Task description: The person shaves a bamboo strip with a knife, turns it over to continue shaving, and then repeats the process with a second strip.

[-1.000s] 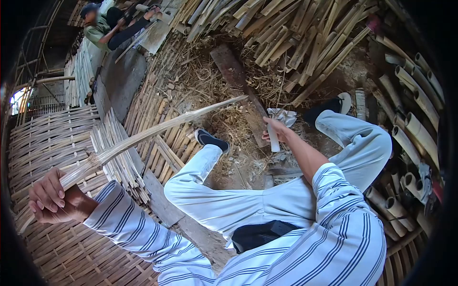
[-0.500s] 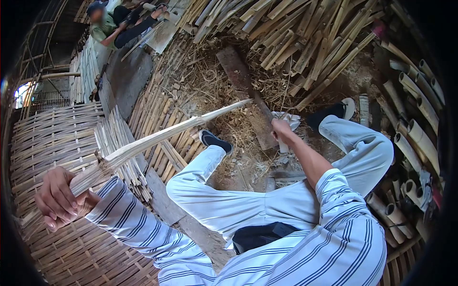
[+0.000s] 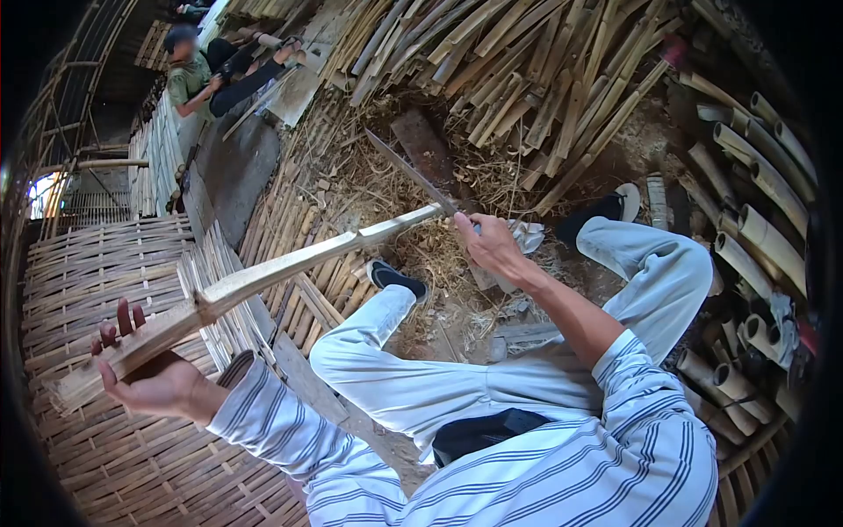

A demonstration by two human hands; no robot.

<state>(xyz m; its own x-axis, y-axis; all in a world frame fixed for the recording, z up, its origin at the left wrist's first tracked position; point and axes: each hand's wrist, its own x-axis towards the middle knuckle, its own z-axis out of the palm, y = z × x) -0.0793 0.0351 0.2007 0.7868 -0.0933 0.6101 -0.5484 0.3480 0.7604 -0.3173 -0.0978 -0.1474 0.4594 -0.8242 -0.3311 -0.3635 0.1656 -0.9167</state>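
Observation:
A long split bamboo piece [image 3: 272, 274] with two nodes slants from the lower left up to the middle. My left hand [image 3: 162, 386] supports its thick end, palm turned up, with thumb and fingertips on either side. In my right hand [image 3: 493, 248] is a long-bladed knife [image 3: 406, 167], its handle gripped in the closed fingers and its blade pointing up and left. The thin far end of the bamboo overlaps the blade near the handle in this view. Behind the blade, a dark wooden board [image 3: 417, 140] lies on the shavings.
Split bamboo lengths [image 3: 527, 61] are heaped at the top. Bamboo tubes [image 3: 760, 237] lie along the right. Woven bamboo matting [image 3: 105, 290] spreads on the left beside a bundle of pale strips [image 3: 230, 303]. Another person [image 3: 189, 79] sits at the upper left.
My left hand has turned palm up beneath the bamboo, rolling the piece. My right hand has risen, swinging the knife blade up and left across the bamboo's far end.

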